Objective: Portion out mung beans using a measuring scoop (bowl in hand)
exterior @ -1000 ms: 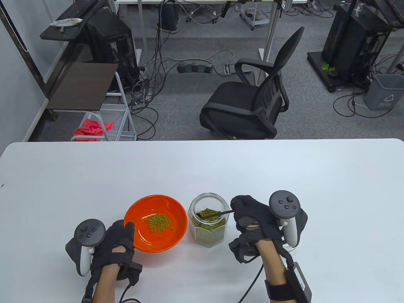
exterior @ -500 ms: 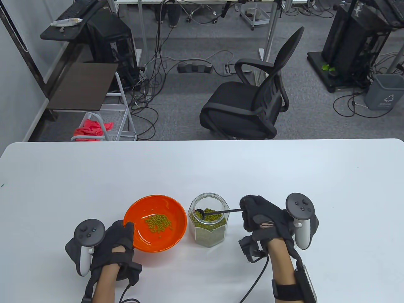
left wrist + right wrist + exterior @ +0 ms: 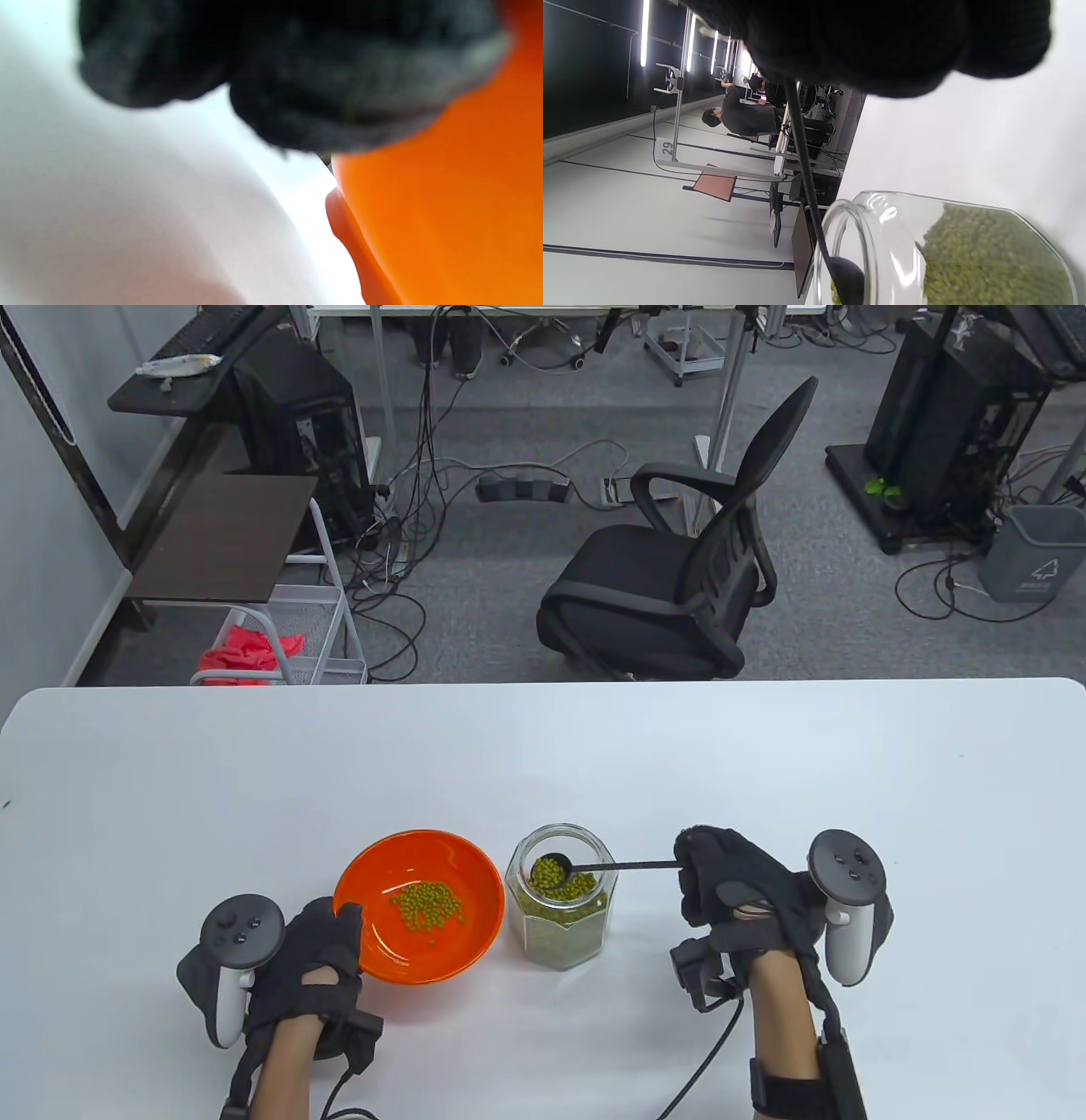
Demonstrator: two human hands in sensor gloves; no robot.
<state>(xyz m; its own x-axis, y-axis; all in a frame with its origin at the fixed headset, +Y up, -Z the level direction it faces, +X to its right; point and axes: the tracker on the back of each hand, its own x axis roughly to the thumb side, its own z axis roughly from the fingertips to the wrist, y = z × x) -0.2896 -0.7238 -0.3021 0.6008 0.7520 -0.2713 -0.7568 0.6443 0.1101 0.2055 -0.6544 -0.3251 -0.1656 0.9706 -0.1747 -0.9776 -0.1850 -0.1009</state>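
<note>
While left hand (image 3: 310, 954) grips bowl (image 3: 462, 882), scoop (image 3: 551, 872) over jar (image 3: 560, 937), right hand (image 3: 747, 903) beside

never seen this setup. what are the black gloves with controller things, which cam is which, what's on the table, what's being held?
No robot here: these are a person's two hands in black sensor gloves, each with a tracker strapped on its back. The fingers do not hold the trackers.

The big picture looks down at the white table. The other two come from cameras on the wrists, so they are tilted and partly blocked by glove.

On the table stand an orange bowl with a little heap of mung beans, and an open glass jar with more beans.

The left hand grips the bowl's rim; the left wrist view shows blurred glove against orange. The right hand holds a black measuring scoop by its handle end, its filled cup at the jar's mouth.
</note>
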